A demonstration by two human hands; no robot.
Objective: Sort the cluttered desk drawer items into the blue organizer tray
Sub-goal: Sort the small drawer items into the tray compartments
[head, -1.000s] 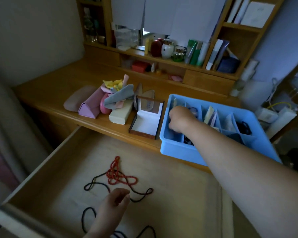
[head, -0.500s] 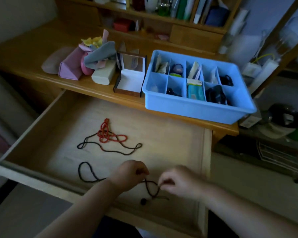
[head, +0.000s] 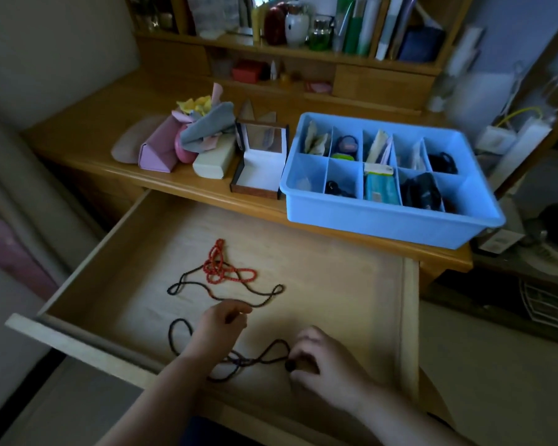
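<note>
Carefully, my right hand (head: 322, 358) pinched the dark cord (head: 252, 360), left hand (head: 221, 323) pinching it at twelve o'clock; the red beads (head: 219, 268) could snag.

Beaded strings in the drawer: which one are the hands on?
The dark string nearest the drawer front: the right hand pinches its end bead, the left hand lies over it. The red-and-dark string lies untouched farther back.
</note>
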